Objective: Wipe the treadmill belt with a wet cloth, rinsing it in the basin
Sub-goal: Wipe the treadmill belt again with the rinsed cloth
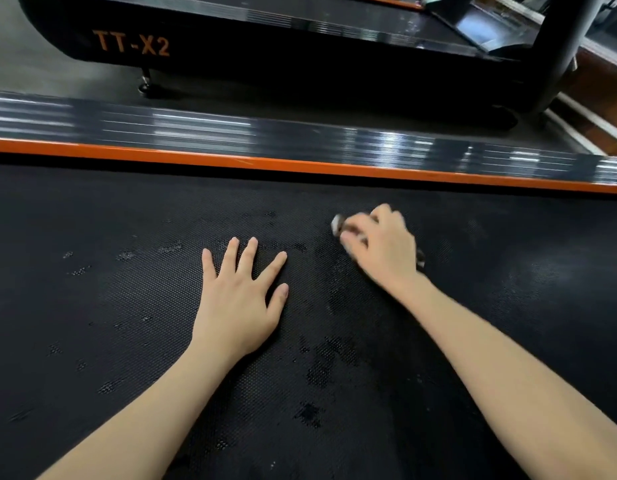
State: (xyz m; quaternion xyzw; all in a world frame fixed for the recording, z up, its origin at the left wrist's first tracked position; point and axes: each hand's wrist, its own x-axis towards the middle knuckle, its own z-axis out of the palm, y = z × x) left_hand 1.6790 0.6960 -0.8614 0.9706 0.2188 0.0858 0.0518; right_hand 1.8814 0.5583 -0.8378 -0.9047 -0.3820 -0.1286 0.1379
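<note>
The black textured treadmill belt (pixel 109 341) fills the lower view, with wet dark patches around its middle. My left hand (pixel 239 299) lies flat on the belt, fingers spread and straight. To its right, my right hand (pixel 383 249) is curled over a small greyish cloth (pixel 337 225) and presses it on the belt. Only bits of the cloth show at the fingertips and at the hand's right side. The hand is blurred by motion. No basin is in view.
An orange strip (pixel 300 166) and a glossy grey side rail (pixel 230 133) border the belt's far edge. Beyond stands a second black treadmill marked TT-X2 (pixel 132 45), with an upright post (pixel 559 46) at the right.
</note>
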